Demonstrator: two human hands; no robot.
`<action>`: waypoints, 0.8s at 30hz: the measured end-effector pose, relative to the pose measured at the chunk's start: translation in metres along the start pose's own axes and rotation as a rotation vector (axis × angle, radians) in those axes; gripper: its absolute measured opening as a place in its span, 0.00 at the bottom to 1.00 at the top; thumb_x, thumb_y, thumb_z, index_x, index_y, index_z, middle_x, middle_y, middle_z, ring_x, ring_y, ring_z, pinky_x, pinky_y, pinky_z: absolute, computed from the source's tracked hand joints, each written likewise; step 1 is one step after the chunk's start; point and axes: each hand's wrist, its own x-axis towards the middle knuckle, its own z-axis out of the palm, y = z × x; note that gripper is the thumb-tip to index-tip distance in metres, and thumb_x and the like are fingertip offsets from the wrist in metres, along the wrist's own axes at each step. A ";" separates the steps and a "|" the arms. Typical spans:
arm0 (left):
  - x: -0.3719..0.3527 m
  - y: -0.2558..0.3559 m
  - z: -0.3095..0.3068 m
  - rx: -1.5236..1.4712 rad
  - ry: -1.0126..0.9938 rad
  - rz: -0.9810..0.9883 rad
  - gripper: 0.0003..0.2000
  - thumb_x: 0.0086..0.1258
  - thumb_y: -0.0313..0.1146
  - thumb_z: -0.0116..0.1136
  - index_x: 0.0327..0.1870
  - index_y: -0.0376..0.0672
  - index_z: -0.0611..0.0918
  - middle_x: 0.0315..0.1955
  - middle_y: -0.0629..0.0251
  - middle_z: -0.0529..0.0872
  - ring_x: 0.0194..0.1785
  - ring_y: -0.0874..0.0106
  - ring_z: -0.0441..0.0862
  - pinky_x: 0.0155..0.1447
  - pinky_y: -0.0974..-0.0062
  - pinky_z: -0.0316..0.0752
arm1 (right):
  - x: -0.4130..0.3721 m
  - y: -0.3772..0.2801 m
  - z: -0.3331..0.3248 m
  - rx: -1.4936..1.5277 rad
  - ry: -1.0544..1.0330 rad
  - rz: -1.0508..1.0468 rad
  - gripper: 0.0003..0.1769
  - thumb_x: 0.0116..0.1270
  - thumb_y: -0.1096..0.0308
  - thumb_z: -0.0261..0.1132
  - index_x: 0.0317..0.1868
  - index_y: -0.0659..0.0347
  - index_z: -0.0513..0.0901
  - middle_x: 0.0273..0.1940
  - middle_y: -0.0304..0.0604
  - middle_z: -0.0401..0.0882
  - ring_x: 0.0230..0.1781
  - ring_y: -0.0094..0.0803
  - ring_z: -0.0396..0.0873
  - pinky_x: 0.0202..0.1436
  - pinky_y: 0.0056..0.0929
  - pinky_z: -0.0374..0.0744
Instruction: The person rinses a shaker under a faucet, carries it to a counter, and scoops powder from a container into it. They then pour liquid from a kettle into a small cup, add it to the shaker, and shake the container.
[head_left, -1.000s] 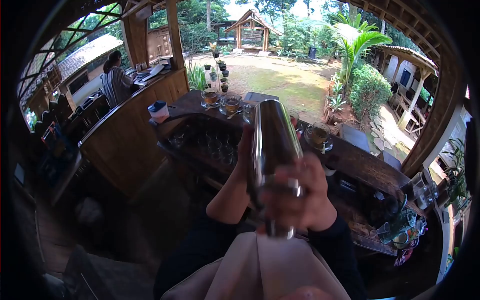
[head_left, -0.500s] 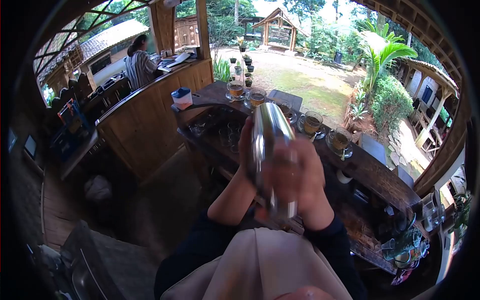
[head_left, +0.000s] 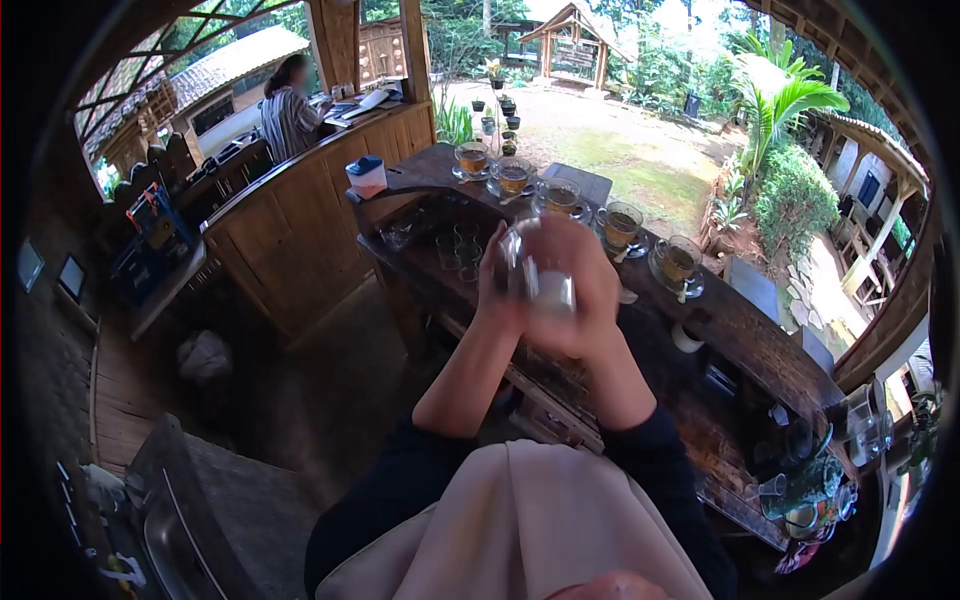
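Both my hands are wrapped round a shiny metal cocktail shaker (head_left: 549,291), held up in front of my chest and blurred by motion. My left hand (head_left: 496,290) grips its left side, and its fingers are partly hidden. On the right and over the top, my right hand (head_left: 588,275) closes round it. Just beyond stands a row of glass cups on saucers with amber-brown drink, among them a middle cup (head_left: 561,197), a cup (head_left: 622,228) to its right and an end cup (head_left: 678,262) with a spoon on its saucer.
The dark wooden counter (head_left: 770,345) runs left to right below the cups. Several empty glasses (head_left: 460,250) stand on its lower level. A plastic tub with a blue lid (head_left: 367,178) sits at the left end. A person (head_left: 290,115) is at a wooden desk behind. A sink (head_left: 180,545) lies lower left.
The shaker has tipped from upright, so its end now points more toward me, and both hands have risen slightly with it. My view has shifted a little.
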 end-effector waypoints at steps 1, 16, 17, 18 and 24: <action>0.006 0.000 -0.020 0.540 0.209 0.256 0.27 0.72 0.56 0.42 0.57 0.41 0.74 0.51 0.62 0.80 0.53 0.66 0.80 0.57 0.58 0.76 | -0.005 0.013 0.007 0.136 0.004 0.411 0.25 0.47 0.64 0.75 0.46 0.62 0.80 0.46 0.48 0.81 0.49 0.41 0.81 0.51 0.38 0.77; 0.035 -0.070 0.013 -0.018 0.330 0.058 0.25 0.70 0.51 0.42 0.57 0.41 0.75 0.52 0.56 0.80 0.55 0.60 0.79 0.60 0.57 0.74 | -0.021 0.004 -0.062 0.179 0.131 0.589 0.23 0.42 0.63 0.75 0.40 0.60 0.80 0.43 0.46 0.81 0.47 0.50 0.78 0.50 0.44 0.76; 0.042 -0.077 0.015 -0.006 0.612 0.072 0.24 0.70 0.49 0.42 0.57 0.41 0.75 0.52 0.57 0.81 0.55 0.61 0.79 0.61 0.58 0.73 | -0.023 0.001 -0.070 0.173 0.132 0.584 0.23 0.42 0.63 0.75 0.40 0.60 0.80 0.43 0.46 0.81 0.47 0.50 0.78 0.50 0.44 0.76; 0.041 -0.084 0.013 0.010 0.375 0.069 0.23 0.69 0.47 0.41 0.58 0.42 0.75 0.53 0.57 0.80 0.56 0.62 0.78 0.61 0.58 0.73 | -0.022 -0.005 -0.083 0.025 0.076 0.340 0.23 0.45 0.60 0.74 0.41 0.59 0.80 0.44 0.46 0.81 0.48 0.46 0.79 0.51 0.42 0.76; 0.048 -0.089 0.065 0.091 -0.503 -0.079 0.42 0.64 0.64 0.50 0.71 0.40 0.58 0.60 0.46 0.68 0.59 0.50 0.73 0.59 0.49 0.74 | -0.006 -0.074 -0.107 -0.099 0.015 -0.653 0.11 0.50 0.65 0.71 0.35 0.42 0.81 0.39 0.28 0.84 0.47 0.34 0.82 0.50 0.38 0.76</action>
